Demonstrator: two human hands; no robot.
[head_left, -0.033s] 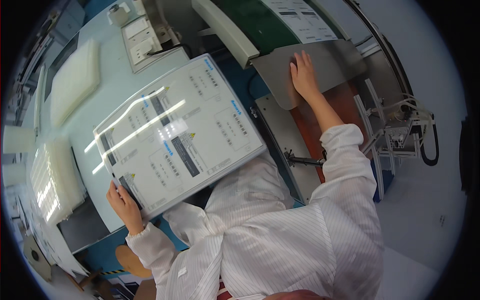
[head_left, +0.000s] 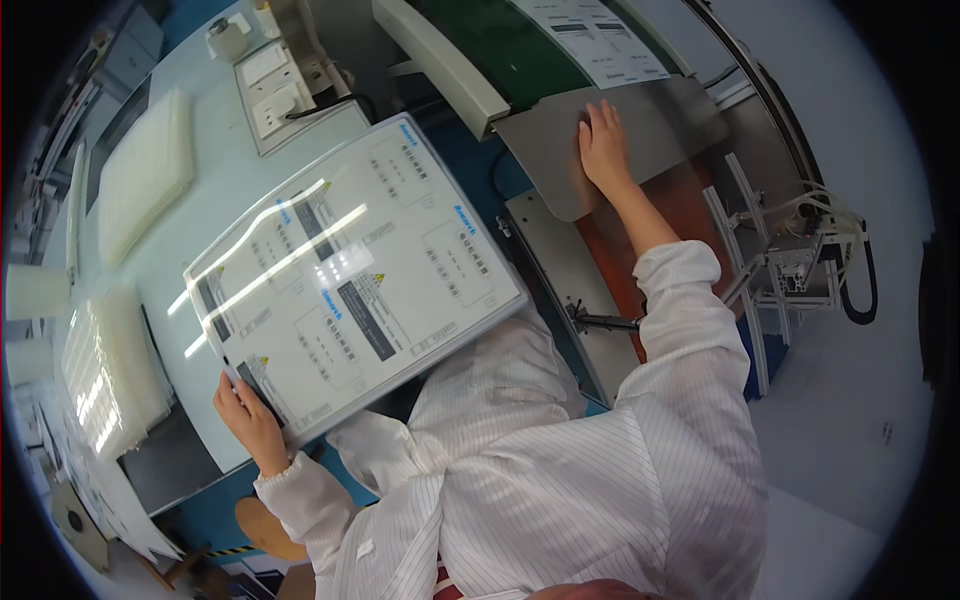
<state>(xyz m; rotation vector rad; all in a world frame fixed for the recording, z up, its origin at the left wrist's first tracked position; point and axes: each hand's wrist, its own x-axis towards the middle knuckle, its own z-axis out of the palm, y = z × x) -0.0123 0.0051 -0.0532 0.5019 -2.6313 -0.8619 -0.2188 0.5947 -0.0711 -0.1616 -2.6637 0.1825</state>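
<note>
A thick stack of printed label sheets (head_left: pixel 400 250), glossy on top, lies tilted across the table edge and over my lap. My left hand (head_left: pixel 250 422) grips its near left corner, fingers over the edge and the thumb hidden. Out to the right, my right hand (head_left: pixel 606 150) rests flat on a grey metal plate (head_left: pixel 560 150), fingers stretched and holding nothing. Beyond that plate, a printed sheet (head_left: pixel 590 40) lies on a green conveyor belt (head_left: pixel 490 45).
On the pale table (head_left: pixel 225 190) to the left are a translucent stack (head_left: pixel 148 175) and a shiny wrapped stack (head_left: pixel 112 365). A small bottle (head_left: pixel 226 40) stands near a socket panel (head_left: pixel 275 95). An orange-brown belt (head_left: pixel 610 255) and a metal frame with tubes (head_left: pixel 795 265) are at right.
</note>
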